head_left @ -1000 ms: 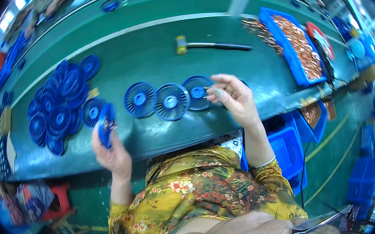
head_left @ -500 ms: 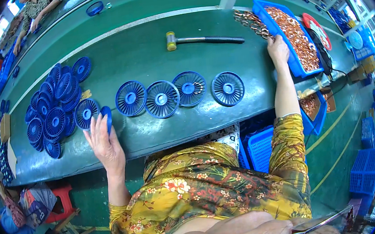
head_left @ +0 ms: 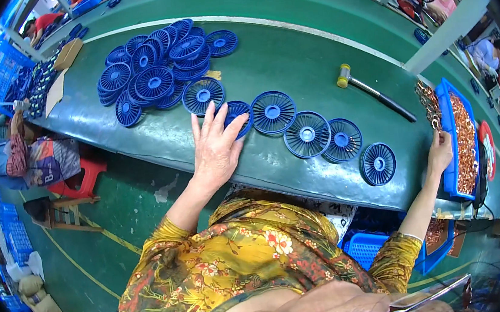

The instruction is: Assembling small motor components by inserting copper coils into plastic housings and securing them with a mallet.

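My left hand [head_left: 216, 150] reaches over the near middle of the table, its thumb and index finger on a small blue round fan grille [head_left: 239, 115]. Another blue grille [head_left: 203, 95] lies just beyond its fingertips. To the right, a loose row holds a grille [head_left: 273, 112], two overlapping ones and a separate grille [head_left: 378, 164]. At the right end my right hand [head_left: 440, 153] has its fingers pinched together at the near end of a heap of copper-coloured rings [head_left: 427, 101]. Fingers partly hide what is in that pinch.
A large pile of blue grilles [head_left: 154, 81] lies at the far left. A mallet [head_left: 377, 94] with a yellow head rests on the green table. Beside the ring heap stands a blue tray [head_left: 446, 135] filled with copper-coloured pieces. A person sits by a red stool [head_left: 90, 173] at left.
The view has swung to the right and tilted. The grille at my left hand was edge-on and now shows its face, nearer the row. My right hand stays at the rings.
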Demonstrator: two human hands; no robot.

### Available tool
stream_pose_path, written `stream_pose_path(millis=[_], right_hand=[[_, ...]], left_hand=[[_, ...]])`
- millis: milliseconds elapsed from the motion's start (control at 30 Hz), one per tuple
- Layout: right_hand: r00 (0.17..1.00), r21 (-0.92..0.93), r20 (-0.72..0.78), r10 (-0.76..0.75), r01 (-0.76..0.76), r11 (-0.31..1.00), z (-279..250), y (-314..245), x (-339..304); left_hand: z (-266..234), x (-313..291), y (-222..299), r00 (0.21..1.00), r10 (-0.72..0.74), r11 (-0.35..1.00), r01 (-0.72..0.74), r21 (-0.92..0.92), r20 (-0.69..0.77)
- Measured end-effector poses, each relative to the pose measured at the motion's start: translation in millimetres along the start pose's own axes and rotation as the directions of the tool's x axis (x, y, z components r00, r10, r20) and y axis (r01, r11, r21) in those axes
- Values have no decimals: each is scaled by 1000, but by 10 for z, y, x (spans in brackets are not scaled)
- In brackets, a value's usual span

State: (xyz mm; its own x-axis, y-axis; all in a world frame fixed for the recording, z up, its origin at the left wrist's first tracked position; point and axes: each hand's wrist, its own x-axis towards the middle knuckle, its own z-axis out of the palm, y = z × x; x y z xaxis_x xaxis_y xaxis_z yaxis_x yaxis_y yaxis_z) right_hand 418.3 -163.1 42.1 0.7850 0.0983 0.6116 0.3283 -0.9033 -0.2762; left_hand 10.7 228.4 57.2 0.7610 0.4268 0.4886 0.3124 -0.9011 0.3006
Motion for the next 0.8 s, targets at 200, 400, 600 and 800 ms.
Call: stream_pose_path(millis=[200, 400, 600, 800], right_hand=[[979, -138, 195, 55, -28, 990, -63, -174, -48], [989, -88, 74, -129, 135, 987, 6, -122, -65], [962, -238, 267, -64, 130, 963, 25, -96, -31], [985, 26, 104, -139, 137, 990, -225, -379, -217]], left_hand=[[-134, 63, -178, 983, 16, 984, -48, -171, -182], [-358, 250, -622, 998, 43, 999, -43, 1, -35], [-384, 279, -838, 988, 75, 995, -82, 51, 134], [-212, 406, -936, 962, 262, 950, -242, 199, -81]])
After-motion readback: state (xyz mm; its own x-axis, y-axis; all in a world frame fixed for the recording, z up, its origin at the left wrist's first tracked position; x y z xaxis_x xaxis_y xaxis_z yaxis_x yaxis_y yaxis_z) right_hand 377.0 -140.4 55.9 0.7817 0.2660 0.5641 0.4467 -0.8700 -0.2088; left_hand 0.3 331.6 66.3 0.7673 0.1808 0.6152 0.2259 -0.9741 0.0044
